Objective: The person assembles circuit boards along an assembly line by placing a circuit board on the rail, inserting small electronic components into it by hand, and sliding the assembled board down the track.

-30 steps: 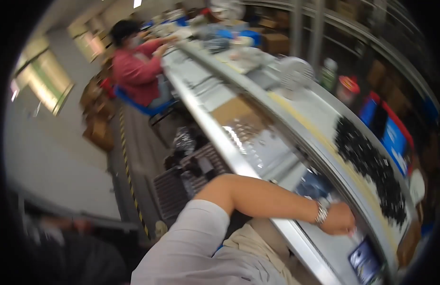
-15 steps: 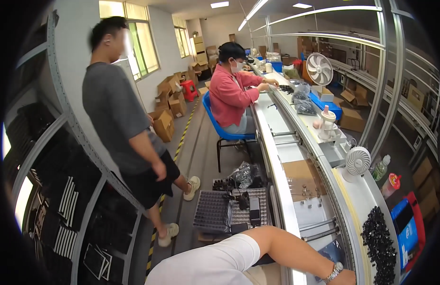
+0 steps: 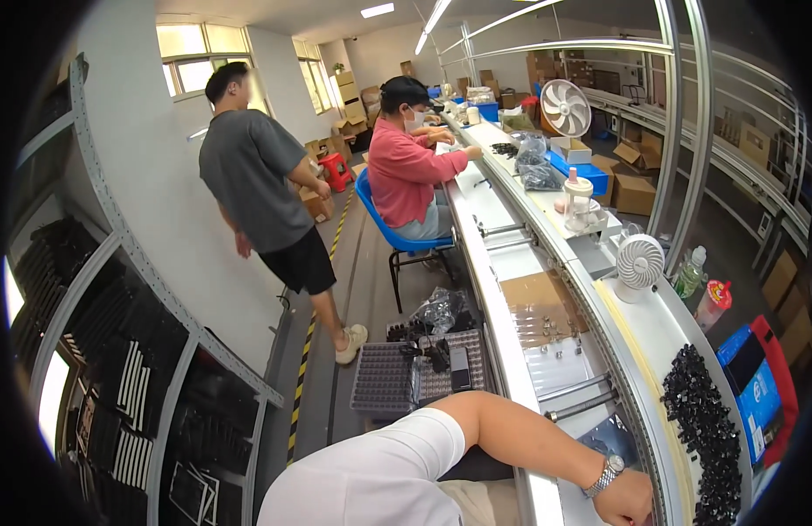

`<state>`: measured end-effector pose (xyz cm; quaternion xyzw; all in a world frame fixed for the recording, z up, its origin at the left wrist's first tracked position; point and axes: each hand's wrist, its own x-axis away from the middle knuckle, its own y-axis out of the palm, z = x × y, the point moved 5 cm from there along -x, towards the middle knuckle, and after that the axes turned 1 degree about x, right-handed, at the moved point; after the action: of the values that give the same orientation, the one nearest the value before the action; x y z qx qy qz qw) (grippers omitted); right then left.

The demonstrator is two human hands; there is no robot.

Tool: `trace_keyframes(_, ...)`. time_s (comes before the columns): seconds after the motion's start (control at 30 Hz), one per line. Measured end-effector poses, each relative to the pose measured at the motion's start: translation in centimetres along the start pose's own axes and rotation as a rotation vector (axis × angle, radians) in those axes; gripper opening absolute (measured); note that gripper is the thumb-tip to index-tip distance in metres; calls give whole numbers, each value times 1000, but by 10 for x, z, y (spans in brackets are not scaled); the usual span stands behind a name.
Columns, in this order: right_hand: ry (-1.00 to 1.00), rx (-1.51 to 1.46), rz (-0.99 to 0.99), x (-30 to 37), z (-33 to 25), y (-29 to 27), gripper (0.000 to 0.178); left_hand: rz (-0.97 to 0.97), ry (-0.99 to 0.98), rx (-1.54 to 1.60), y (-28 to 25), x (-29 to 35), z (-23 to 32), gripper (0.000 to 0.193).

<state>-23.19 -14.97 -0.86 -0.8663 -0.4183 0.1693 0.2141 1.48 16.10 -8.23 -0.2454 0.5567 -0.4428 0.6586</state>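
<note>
My left hand [image 3: 629, 501] rests on the edge of the long white workbench [image 3: 509, 351] at the bottom right, a metal wristwatch [image 3: 606, 476] on its wrist and a white sleeve on the arm. Its fingers run out of the picture, so I cannot tell whether it holds anything. Just to its right lies a pile of small black parts [image 3: 704, 438] on the bench's pale belt. A clear bag [image 3: 618, 437] lies by the wrist. My right hand is out of view.
A brown card [image 3: 542, 302] with small metal pieces and a small white fan [image 3: 640, 263] sit farther along the bench. Grey trays [image 3: 397, 377] stand below it. A seated person in pink [image 3: 406, 167] works ahead; another person [image 3: 257, 184] stands in the aisle. A metal rack [image 3: 117, 351] lines the left.
The view has swung up and leftward from the bench to the aisle and the two people. My left arm stays stretched to the bench edge.
</note>
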Motion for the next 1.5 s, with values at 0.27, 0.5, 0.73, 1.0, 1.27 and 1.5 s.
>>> trace_keyframes(0.27, 46, 99, -49, 44, 26, 38, 57, -248, -31, -58, -8, -3, -9, 28)
trace_keyframes(0.5, 94, 156, -73, 87, 54, 77, 58, -229, -74, -152, 9, 0, -5, 28)
trace_keyframes(0.73, 151, 243, -64, 141, 79, 84, 59, -238, -18, -165, 16, 0, -10, 27)
trace_keyframes(1.0, 229, 352, -25, 204, 102, 82, 60, -295, -18, -48, -7, -1, 0, 26)
trace_keyframes(1.27, 426, 428, -46, 311, 124, 99, 62, -11, 0, 207, -29, 20, 7, 16)
trace_keyframes(1.5, 744, 349, 16, 431, 112, 183, 63, -93, 93, 132, -14, 1, 27, 23)
